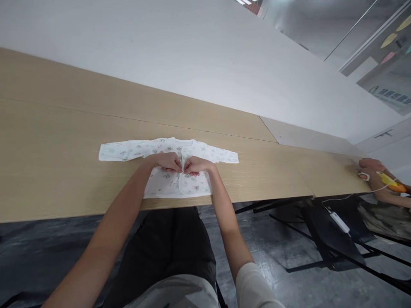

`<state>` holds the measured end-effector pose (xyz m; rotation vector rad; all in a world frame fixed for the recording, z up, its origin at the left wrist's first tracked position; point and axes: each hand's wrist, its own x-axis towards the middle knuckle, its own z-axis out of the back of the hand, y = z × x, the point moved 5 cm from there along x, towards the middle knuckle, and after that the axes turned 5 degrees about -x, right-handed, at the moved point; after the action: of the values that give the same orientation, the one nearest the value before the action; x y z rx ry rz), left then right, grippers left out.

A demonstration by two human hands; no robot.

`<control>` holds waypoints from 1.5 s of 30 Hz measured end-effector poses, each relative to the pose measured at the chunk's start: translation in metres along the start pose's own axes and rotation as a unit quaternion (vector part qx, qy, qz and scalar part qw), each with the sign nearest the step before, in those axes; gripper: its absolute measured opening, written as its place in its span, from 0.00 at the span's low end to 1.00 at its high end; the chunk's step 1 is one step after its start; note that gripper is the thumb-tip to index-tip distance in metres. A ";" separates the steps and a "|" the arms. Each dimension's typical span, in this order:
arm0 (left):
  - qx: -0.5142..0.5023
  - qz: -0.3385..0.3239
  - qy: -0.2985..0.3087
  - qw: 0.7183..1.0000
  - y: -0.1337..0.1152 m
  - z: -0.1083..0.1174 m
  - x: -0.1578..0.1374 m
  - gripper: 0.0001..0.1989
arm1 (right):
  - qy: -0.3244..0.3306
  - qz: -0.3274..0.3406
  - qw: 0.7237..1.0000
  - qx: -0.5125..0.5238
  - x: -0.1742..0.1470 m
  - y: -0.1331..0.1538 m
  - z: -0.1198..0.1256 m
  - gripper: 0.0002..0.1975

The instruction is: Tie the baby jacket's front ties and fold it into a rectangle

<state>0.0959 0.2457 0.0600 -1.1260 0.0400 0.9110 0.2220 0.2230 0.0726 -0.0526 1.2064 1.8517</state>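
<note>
A small white baby shirt (163,185) with a scattered print lies flat on the wooden table, its two long sleeves spread out to either side. Its front opening runs down the middle. My left hand (169,161) and my right hand (195,165) meet at this opening, fingertips almost touching. Each hand is closed in a pinch on an edge of the shirt's front. The fingers cover the exact spot they grip, so any fastener there is hidden. The hem lies near the table's front edge.
The long wooden table (58,158) runs along a white wall (180,55). On the right, another person's arm (380,184) rests on the table beside a yellow and orange object (393,182). Black folding chairs (330,239) stand below, one carrying a white power strip (339,222).
</note>
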 end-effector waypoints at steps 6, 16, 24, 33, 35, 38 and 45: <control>-0.017 -0.020 -0.012 1.000 -0.003 0.001 0.000 0.12 | -0.016 -0.037 0.999 0.005 0.003 -0.002 0.000 0.11; -0.036 -0.031 -0.003 0.999 -0.002 0.003 -0.002 0.14 | -0.033 -0.049 0.997 0.048 -0.002 -0.006 0.004 0.05; -0.033 -0.028 -0.008 0.999 -0.002 0.001 0.003 0.16 | -0.034 -0.043 0.997 0.046 -0.004 -0.005 0.007 0.13; -0.019 -0.010 -0.013 1.000 -0.004 0.000 0.000 0.16 | -0.027 -0.041 0.998 0.045 -0.002 -0.008 0.008 0.08; -0.016 -0.009 -0.009 1.000 -0.004 0.000 0.001 0.16 | -0.028 -0.044 0.998 0.044 -0.002 -0.007 0.009 0.08; -0.016 -0.009 -0.007 1.000 -0.001 0.000 0.003 0.15 | -0.029 -0.052 0.997 0.045 -0.003 -0.007 0.009 0.08; -0.020 -0.014 -0.017 1.000 0.000 0.001 0.002 0.11 | -0.018 -0.041 0.997 0.056 -0.008 -0.012 0.009 0.09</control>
<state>0.0970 0.2482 0.0596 -1.1457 -0.0214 0.9084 0.2392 0.2262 0.0728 -0.0069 1.2622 1.7055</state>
